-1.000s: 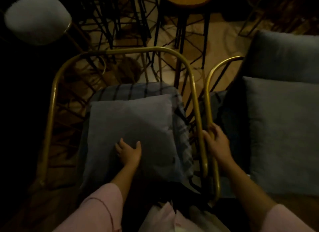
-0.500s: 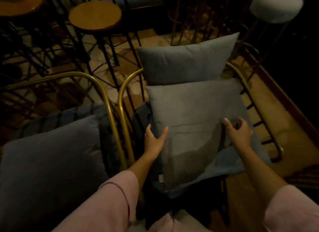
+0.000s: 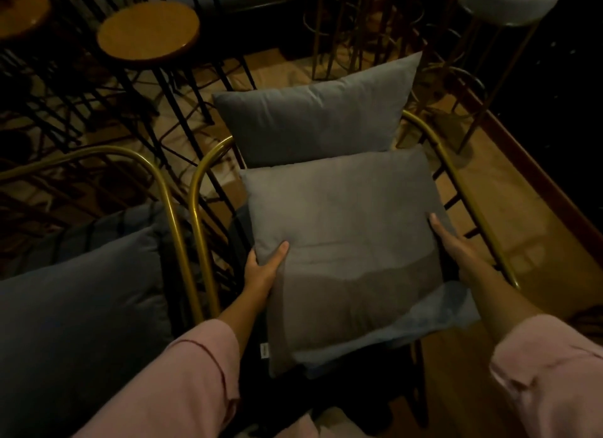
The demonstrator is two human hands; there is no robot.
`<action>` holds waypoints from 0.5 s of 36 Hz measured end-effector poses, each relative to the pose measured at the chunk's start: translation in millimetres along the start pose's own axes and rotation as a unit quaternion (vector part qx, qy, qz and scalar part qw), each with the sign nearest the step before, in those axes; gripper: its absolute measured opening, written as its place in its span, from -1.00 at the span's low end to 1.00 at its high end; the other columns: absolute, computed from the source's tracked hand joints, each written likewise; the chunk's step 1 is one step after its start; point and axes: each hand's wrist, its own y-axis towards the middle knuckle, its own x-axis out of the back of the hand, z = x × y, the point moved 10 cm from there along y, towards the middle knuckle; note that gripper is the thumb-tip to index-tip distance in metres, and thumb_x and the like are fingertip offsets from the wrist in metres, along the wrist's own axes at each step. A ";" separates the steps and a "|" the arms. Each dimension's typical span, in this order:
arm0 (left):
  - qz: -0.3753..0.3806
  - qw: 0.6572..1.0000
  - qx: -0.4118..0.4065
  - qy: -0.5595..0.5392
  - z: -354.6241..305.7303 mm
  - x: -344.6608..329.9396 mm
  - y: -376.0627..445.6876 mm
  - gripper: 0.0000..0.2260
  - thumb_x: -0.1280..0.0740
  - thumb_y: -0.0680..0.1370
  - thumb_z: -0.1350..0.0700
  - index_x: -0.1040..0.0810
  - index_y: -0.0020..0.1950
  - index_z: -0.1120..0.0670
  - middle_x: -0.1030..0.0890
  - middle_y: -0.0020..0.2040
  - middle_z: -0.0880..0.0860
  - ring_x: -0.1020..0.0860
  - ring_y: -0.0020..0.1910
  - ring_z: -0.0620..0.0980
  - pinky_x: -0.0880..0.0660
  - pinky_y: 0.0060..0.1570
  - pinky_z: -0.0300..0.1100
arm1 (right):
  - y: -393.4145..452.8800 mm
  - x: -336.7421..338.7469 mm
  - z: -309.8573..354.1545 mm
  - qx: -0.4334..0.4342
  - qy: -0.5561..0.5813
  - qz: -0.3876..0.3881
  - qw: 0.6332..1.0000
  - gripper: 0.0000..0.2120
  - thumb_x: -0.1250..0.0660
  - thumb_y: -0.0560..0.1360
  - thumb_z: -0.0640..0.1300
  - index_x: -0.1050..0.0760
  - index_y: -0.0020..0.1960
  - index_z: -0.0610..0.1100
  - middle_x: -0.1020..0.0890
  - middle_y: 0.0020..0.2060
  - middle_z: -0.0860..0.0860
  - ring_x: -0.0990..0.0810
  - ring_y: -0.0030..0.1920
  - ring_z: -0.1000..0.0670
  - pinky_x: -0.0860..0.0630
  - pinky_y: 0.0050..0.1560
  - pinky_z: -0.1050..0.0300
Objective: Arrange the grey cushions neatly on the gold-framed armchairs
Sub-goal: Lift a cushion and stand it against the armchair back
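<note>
In the head view, a grey cushion (image 3: 342,242) is held flat on the seat of the gold-framed armchair (image 3: 456,176). It is gripped between the hands: the left hand (image 3: 262,269) on its left edge, the right hand (image 3: 456,245) on its right edge. Another cushion (image 3: 310,124) is leaned behind it.

- cushion (image 3: 342,238) I'm gripping: plain grey
- back cushion (image 3: 310,121) at 12 o'clock: grey too
- chair frame (image 3: 195,196): gold
- my sleeves (image 3: 182,382): pink
- stool top (image 3: 148,31) at 10 o'clock: brown
</note>
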 end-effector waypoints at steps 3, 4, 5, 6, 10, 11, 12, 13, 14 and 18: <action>-0.019 0.999 0.016 -0.041 -1.6 9.4 -0.3 -0.18 -0.49 0.32 -0.28 -0.39 0.46 0.11 -0.55 0.33 0.10 -0.57 0.18 0.10 -0.52 0.22 -0.01 | -16.3 -7.3 18.4 0.043 0.008 0.056 0.998 -0.11 -0.43 0.21 0.43 -0.48 0.37 -0.10 -0.61 0.19 -0.10 -0.61 0.11 -0.17 -0.53 0.15 -0.08; -0.036 0.998 0.018 -0.042 -5.4 16.5 -1.0 -0.13 -0.47 0.29 -0.35 -0.40 0.45 0.11 -0.55 0.33 0.10 -0.56 0.21 0.12 -0.50 0.27 0.04 | -21.1 -12.3 24.2 0.060 0.015 0.082 0.995 -0.24 -0.41 0.32 0.37 -0.47 0.37 -0.07 -0.62 0.15 -0.07 -0.61 0.08 -0.13 -0.52 0.15 -0.07; -0.055 0.997 0.020 -0.043 -10.0 24.4 -2.3 -0.10 -0.45 0.27 -0.40 -0.41 0.44 0.11 -0.56 0.32 0.10 -0.56 0.22 0.12 -0.49 0.29 0.07 | -22.7 -16.0 27.5 0.073 0.024 0.101 0.992 -0.38 -0.37 0.42 0.30 -0.47 0.35 -0.04 -0.62 0.10 -0.02 -0.61 0.03 -0.07 -0.51 0.12 -0.04; -0.071 0.996 0.019 -0.046 -14.5 32.7 -2.3 -0.12 -0.43 0.27 -0.41 -0.43 0.42 0.12 -0.57 0.30 0.10 -0.56 0.21 0.12 -0.50 0.28 0.05 | -29.0 -22.6 29.0 0.077 0.030 0.126 0.989 -0.48 -0.34 0.46 0.27 -0.46 0.30 0.00 -0.63 0.07 0.00 -0.61 0.00 -0.04 -0.51 0.08 -0.01; -0.115 0.993 0.004 -0.040 -37.1 75.4 -3.3 -0.27 -0.40 0.40 -0.32 -0.50 0.37 0.18 -0.58 0.26 0.11 -0.56 0.20 0.13 -0.50 0.18 -0.05 | -39.3 -49.4 21.3 0.058 0.045 0.172 0.982 -0.18 -0.46 0.15 0.48 -0.54 0.28 0.06 -0.67 0.19 -0.04 -0.67 0.13 -0.12 -0.54 0.24 -0.12; -0.132 0.991 -0.007 -0.033 -43.7 92.4 -4.5 -0.28 -0.40 0.40 -0.32 -0.52 0.35 0.18 -0.59 0.27 0.13 -0.56 0.21 0.14 -0.50 0.23 -0.02 | -39.4 -59.4 21.2 0.059 0.055 0.183 0.980 -0.13 -0.47 0.13 0.49 -0.52 0.31 0.06 -0.67 0.19 -0.03 -0.67 0.14 -0.13 -0.54 0.25 -0.14; -0.147 0.988 -0.019 -0.028 -50.4 110.4 -6.7 -0.30 -0.39 0.41 -0.32 -0.54 0.33 0.19 -0.59 0.27 0.15 -0.56 0.22 0.15 -0.49 0.26 0.00 | -48.5 -72.3 24.8 0.057 0.050 0.197 0.977 -0.12 -0.48 0.13 0.48 -0.51 0.33 0.05 -0.67 0.20 -0.04 -0.67 0.14 -0.14 -0.54 0.25 -0.16; -0.157 0.987 -0.032 -0.022 -57.5 127.7 -9.7 -0.31 -0.37 0.42 -0.32 -0.55 0.32 0.19 -0.60 0.27 0.16 -0.57 0.21 0.15 -0.49 0.27 0.01 | -58.3 -89.3 31.6 0.063 0.048 0.210 0.975 -0.14 -0.49 0.14 0.46 -0.53 0.31 0.03 -0.67 0.19 -0.04 -0.67 0.14 -0.14 -0.53 0.25 -0.17; -0.163 0.986 -0.041 -0.016 -63.3 145.2 -12.1 -0.31 -0.35 0.42 -0.33 -0.56 0.31 0.18 -0.60 0.27 0.17 -0.57 0.21 0.15 -0.48 0.29 0.03 | -69.1 -106.2 39.2 0.073 0.045 0.228 0.970 -0.17 -0.50 0.13 0.44 -0.55 0.26 0.00 -0.68 0.17 -0.05 -0.67 0.14 -0.14 -0.53 0.26 -0.17; -0.184 0.981 -0.056 -0.028 -79.9 211.8 -29.9 -0.30 -0.31 0.42 -0.38 -0.55 0.33 0.13 -0.61 0.22 0.11 -0.58 0.15 0.13 -0.52 0.18 0.01 | -103.4 -170.0 64.4 0.096 0.034 0.259 0.960 -0.02 -0.58 0.01 0.39 -0.56 0.28 -0.13 -0.69 0.14 -0.10 -0.68 0.11 -0.17 -0.55 0.23 -0.18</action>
